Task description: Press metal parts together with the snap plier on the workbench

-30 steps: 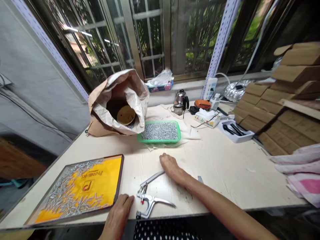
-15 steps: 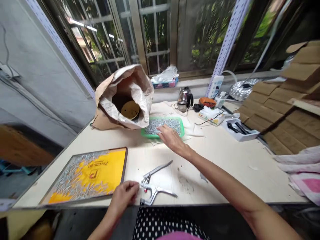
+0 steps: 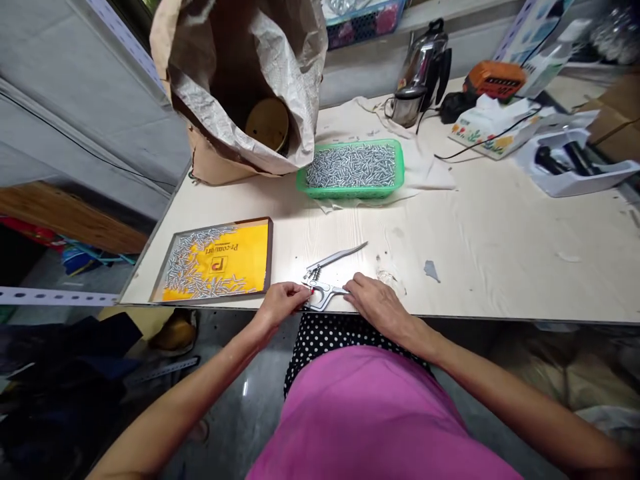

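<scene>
Right at the near edge of the table (image 3: 490, 260), roughly mid-scene, there's a pair of metal pliers (image 3: 327, 289) with the handles spread apart, pointing right. Left hand (image 3: 284, 300) is at the left end, thumb and fingertips pinched together by the little red bit; can't tell if anything tiny is between them. Right hand (image 3: 375, 303) has its fingers bent at the tip of the lower handle, but I can't tell whether they really grip it.

Just left of that hand pair is a shallow tray (image 3: 271, 257) with a yellow bottom, small metal pins (image 3: 185, 273) heaped mostly along its left and near sides. Farther back there's a green tub (image 3: 400, 167) full of similar pins, right beside a big open sack (image 3: 215, 153) at far left. Far right: kettle (image 3: 417, 67), metal cup (image 3: 406, 107), tissue box (image 3: 493, 137) and a white bin (image 3: 570, 183) with black stuff inside.
</scene>
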The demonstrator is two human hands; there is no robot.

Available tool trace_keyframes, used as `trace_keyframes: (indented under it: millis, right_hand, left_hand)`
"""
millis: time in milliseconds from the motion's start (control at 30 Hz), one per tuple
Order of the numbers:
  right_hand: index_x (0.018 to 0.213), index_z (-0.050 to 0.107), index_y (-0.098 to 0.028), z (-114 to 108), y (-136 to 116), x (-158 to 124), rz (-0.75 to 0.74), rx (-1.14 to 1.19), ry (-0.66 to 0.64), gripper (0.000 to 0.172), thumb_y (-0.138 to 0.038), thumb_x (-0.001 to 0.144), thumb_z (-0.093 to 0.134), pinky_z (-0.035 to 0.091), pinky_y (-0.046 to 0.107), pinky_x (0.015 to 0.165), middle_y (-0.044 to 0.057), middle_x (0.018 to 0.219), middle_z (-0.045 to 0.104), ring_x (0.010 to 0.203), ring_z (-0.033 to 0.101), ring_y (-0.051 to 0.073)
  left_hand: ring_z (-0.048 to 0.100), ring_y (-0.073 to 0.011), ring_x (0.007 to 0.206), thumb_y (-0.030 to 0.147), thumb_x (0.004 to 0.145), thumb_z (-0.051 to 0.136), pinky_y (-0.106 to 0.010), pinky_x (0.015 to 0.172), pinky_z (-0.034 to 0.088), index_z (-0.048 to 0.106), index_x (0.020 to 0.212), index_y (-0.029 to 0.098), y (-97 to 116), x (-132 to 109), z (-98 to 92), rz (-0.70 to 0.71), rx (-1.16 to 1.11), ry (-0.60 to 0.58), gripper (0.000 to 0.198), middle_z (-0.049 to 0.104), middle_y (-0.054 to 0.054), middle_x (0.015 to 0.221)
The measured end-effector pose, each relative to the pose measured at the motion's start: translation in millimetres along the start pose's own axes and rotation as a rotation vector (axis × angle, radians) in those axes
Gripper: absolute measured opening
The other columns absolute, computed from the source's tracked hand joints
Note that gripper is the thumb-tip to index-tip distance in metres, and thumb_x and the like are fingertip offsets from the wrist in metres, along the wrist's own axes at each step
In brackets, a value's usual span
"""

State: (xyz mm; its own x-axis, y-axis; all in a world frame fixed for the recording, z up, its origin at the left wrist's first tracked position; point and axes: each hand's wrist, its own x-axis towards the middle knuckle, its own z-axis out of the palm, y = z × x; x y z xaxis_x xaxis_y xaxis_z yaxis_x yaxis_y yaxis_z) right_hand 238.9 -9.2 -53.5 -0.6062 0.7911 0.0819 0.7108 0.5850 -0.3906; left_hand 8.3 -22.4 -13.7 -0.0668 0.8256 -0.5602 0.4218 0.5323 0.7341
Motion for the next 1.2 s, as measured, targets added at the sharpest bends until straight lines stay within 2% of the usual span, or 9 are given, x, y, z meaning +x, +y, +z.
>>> trace_keyframes:
  millis: [300,533,733,933,1000,1067,1100,1133,1200]
  right_hand:
    - [0.092,0.062,-0.015,-1,-5,0,0.021,-0.048,0.013,0.01,-0.017,0.095,0.052,0.034,0.029,0.063,0.006,0.09,0.06,0.075,0.054,0.016]
    - [0.091,0.061,-0.016,0,-5,-1,0.014,-0.03,0.049,0.013,-0.016,0.096,0.049,0.033,0.03,0.062,0.007,0.089,0.06,0.073,0.053,0.016]
    - [0.092,0.062,-0.016,-2,-6,-1,0.009,-0.041,0.037,0.015,-0.016,0.096,0.048,0.033,0.03,0.062,0.007,0.089,0.061,0.074,0.054,0.017]
    - [0.096,0.063,-0.018,0,-8,-1,0.037,-0.064,0.011,0.019,-0.016,0.097,0.045,0.034,0.031,0.063,0.007,0.09,0.061,0.074,0.054,0.017]
    - [0.098,0.063,-0.018,-2,-7,-1,0.037,-0.066,-0.017,0.018,-0.017,0.097,0.045,0.037,0.031,0.066,0.008,0.093,0.062,0.077,0.055,0.018]
    - [0.102,0.063,-0.018,-8,-4,1,0.016,-0.044,-0.036,0.014,-0.024,0.095,0.052,0.042,0.033,0.073,0.01,0.104,0.062,0.089,0.057,0.021]
    - [0.109,0.062,-0.019,-12,0,3,0.004,-0.032,-0.031,0.02,-0.03,0.093,0.057,0.043,0.036,0.08,0.012,0.116,0.06,0.099,0.056,0.024]
    - [0.118,0.059,-0.019,-15,3,6,-0.007,-0.026,-0.019,0.034,-0.037,0.089,0.063,0.043,0.041,0.088,0.014,0.129,0.055,0.112,0.052,0.028]
    - [0.136,0.047,-0.019,-20,12,14,-0.018,-0.03,0.006,0.072,-0.05,0.077,0.074,0.035,0.052,0.102,0.018,0.148,0.038,0.134,0.034,0.038]
  left_hand:
    - [0.042,-0.0095,0.053,0.052,0.068,0.068,-0.021,0.048,0.03,0.068,0.075,0.011,-2,4,-2.0,-0.007,0.134,0.014,0.042,0.054,0.001,0.059]
    - [0.041,-0.0086,0.049,0.051,0.071,0.067,-0.02,0.045,0.031,0.065,0.068,0.012,2,8,-4.2,-0.019,0.215,-0.057,0.039,0.049,0.004,0.052]
    - [0.049,-0.0103,0.05,0.041,0.071,0.067,-0.02,0.046,0.039,0.065,0.068,0.013,5,8,-5.1,-0.071,0.19,-0.072,0.028,0.055,0.002,0.055]
    - [0.045,-0.0085,0.046,0.041,0.071,0.069,-0.02,0.044,0.04,0.064,0.067,0.012,5,9,-4.8,-0.078,0.183,-0.092,0.029,0.053,0.003,0.05]
    - [0.045,-0.0082,0.045,0.04,0.071,0.069,-0.02,0.043,0.04,0.063,0.066,0.012,6,10,-5.3,-0.079,0.185,-0.11,0.029,0.052,0.004,0.049]
    - [0.044,-0.008,0.044,0.039,0.071,0.069,-0.02,0.043,0.04,0.063,0.065,0.012,7,10,-5.8,-0.075,0.184,-0.12,0.029,0.051,0.004,0.049]
    - [0.044,-0.008,0.044,0.039,0.071,0.069,-0.02,0.043,0.039,0.062,0.065,0.012,7,10,-6.0,-0.068,0.183,-0.122,0.029,0.051,0.004,0.049]
    - [0.044,-0.008,0.044,0.039,0.071,0.068,-0.019,0.043,0.039,0.062,0.064,0.012,7,10,-6.2,-0.06,0.183,-0.123,0.029,0.052,0.003,0.049]
    - [0.045,-0.0081,0.045,0.04,0.072,0.068,-0.019,0.043,0.039,0.061,0.063,0.012,6,10,-6.3,-0.051,0.187,-0.118,0.029,0.052,0.003,0.049]
